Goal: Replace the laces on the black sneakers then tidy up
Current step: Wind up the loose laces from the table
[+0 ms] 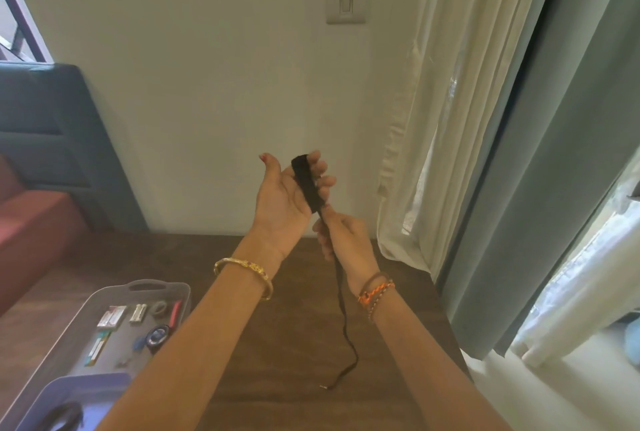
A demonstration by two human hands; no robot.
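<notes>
Down in the lower left of the frame sits a grey tray [104,295] on the brown table [277,344], holding small packets, a roll of tape and a red-handled tool, with a purple tray [79,389] overlapping its near edge and something dark lying in it. Moving to the centre, the left hand [287,195] is raised palm toward the camera, fingers upright and lightly bent, and the black lace [308,184] is wound in a tight bundle around those fingers; a gold bangle [244,269] circles that wrist. Just right and lower, the right hand [343,240] pinches the lace's free length right below the bundle, orange and brown thread bands [375,293] on its wrist. From that pinch the lace trails down between the forearms, its tip resting on the table at lower centre. Cream and grey-green curtains [485,118] fill the right side.
</notes>
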